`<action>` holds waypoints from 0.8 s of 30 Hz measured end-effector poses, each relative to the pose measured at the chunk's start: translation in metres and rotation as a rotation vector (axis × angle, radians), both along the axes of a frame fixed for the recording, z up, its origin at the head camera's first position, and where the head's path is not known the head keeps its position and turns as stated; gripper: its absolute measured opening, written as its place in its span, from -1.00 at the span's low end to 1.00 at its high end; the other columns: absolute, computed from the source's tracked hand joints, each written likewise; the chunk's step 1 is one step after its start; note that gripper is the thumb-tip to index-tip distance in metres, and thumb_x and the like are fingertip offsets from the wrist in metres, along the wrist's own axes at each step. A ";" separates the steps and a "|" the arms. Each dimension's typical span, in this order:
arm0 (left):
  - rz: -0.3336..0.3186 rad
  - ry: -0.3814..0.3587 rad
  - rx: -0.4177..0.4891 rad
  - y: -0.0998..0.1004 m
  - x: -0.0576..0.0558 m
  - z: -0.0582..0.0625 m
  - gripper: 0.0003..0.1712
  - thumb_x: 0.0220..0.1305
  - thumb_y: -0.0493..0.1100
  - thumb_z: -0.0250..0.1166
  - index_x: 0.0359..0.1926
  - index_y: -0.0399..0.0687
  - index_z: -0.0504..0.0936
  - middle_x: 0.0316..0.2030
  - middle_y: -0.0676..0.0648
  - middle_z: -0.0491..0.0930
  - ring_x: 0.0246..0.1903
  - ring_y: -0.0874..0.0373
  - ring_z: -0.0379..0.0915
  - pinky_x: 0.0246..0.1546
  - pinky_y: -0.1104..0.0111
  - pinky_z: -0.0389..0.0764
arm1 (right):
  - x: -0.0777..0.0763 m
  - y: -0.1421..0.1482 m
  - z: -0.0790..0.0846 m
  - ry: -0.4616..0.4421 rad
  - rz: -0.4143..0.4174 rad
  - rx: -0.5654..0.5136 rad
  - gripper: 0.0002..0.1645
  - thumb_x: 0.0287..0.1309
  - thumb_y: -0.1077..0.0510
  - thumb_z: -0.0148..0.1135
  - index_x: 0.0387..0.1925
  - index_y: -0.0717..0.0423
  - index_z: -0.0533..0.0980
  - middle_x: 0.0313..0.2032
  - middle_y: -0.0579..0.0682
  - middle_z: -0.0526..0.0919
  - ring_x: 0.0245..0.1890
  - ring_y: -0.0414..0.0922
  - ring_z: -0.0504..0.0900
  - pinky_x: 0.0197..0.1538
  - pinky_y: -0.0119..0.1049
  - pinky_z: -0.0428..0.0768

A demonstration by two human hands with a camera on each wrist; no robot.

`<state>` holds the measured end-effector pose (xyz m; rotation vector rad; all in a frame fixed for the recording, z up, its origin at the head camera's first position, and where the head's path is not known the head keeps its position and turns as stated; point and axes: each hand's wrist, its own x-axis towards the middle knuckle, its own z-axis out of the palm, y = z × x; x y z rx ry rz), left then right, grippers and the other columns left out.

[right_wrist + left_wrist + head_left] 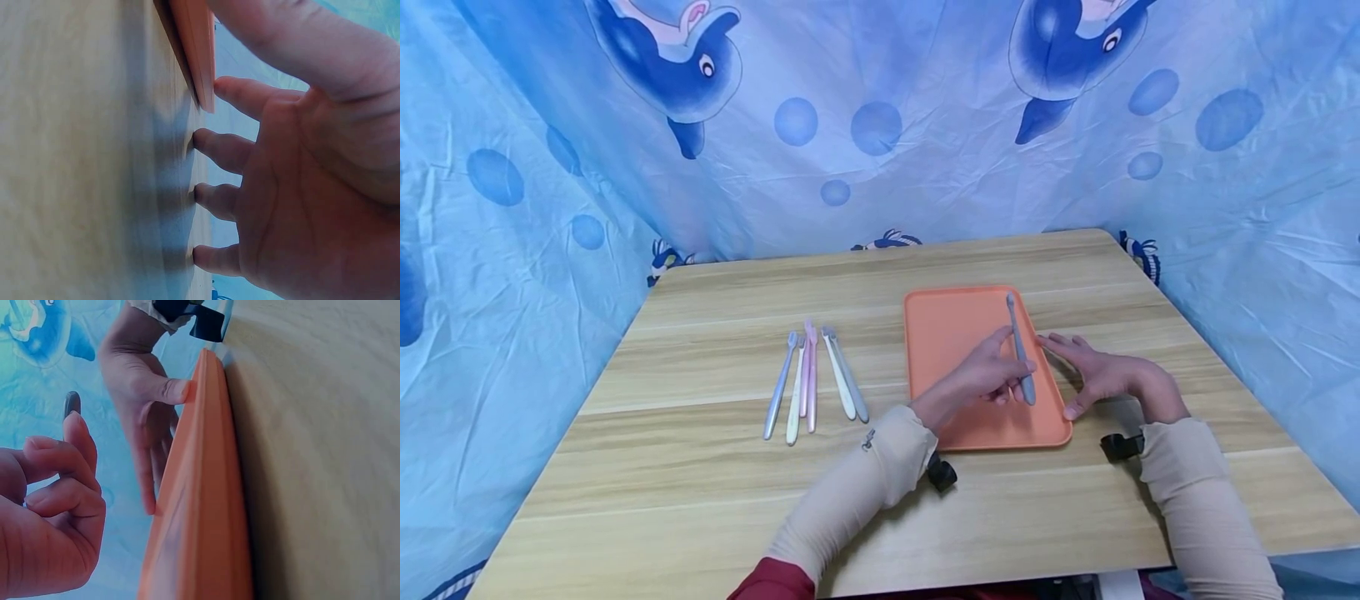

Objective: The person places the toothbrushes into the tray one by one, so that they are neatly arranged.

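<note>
Over the right part of an orange tray [955, 333], my left hand [981, 371] pinches a grey toothbrush [1019, 350], its head pointing away from me. In the left wrist view, the fingers of the left hand [62, 500] are curled and one end of the toothbrush [72, 403] shows above them. Whether the toothbrush touches the tray I cannot tell. My right hand [1105, 375] is spread beside the tray's right edge, thumb and index finger touching the rim. The right wrist view shows the other fingertips of the right hand [281, 181] down on the table.
Left of the tray, several toothbrushes lie side by side on the wooden table [700, 467]: a blue one [780, 387], pink ones, whitish ones and a grey-blue one [850, 379]. A blue dolphin-print curtain [925, 192] surrounds the table's back and sides.
</note>
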<state>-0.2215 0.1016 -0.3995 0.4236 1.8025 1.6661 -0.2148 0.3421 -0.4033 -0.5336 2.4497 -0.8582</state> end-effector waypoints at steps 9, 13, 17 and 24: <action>0.022 0.000 -0.002 0.013 -0.001 -0.005 -0.12 0.46 -0.24 0.16 0.60 0.13 -0.12 -0.71 -0.11 0.54 -0.89 0.23 0.26 -0.87 0.47 0.16 | 0.001 0.001 0.000 -0.012 -0.008 -0.010 0.58 -0.27 -0.04 0.68 0.59 0.18 -0.18 0.53 0.48 -0.35 0.45 0.59 -0.53 0.29 0.69 -0.30; 0.026 -0.022 0.007 0.018 -0.003 -0.006 -0.11 0.46 -0.25 0.16 0.61 0.16 -0.13 -0.74 -0.08 0.54 -0.89 0.22 0.27 -0.87 0.47 0.14 | 0.001 0.002 0.000 -0.013 -0.005 -0.010 0.57 -0.25 -0.03 0.68 0.59 0.19 -0.19 0.53 0.49 -0.36 0.45 0.59 -0.54 0.29 0.69 -0.30; 0.014 -0.021 0.011 0.023 -0.003 -0.007 -0.10 0.46 -0.25 0.16 0.61 0.14 -0.15 -0.74 -0.08 0.54 -0.88 0.21 0.29 -0.87 0.46 0.17 | 0.000 0.002 0.001 -0.007 0.008 -0.013 0.56 -0.23 -0.02 0.67 0.59 0.19 -0.19 0.52 0.49 -0.36 0.45 0.60 -0.52 0.29 0.69 -0.27; 0.032 -0.028 -0.046 0.031 -0.006 -0.011 -0.10 0.46 -0.23 0.17 0.61 0.16 -0.13 -0.73 -0.09 0.56 -0.88 0.23 0.31 -0.88 0.47 0.21 | 0.000 0.003 0.000 0.002 0.028 -0.015 0.53 -0.20 -0.03 0.65 0.59 0.19 -0.19 0.52 0.50 -0.35 0.44 0.61 -0.48 0.28 0.70 -0.22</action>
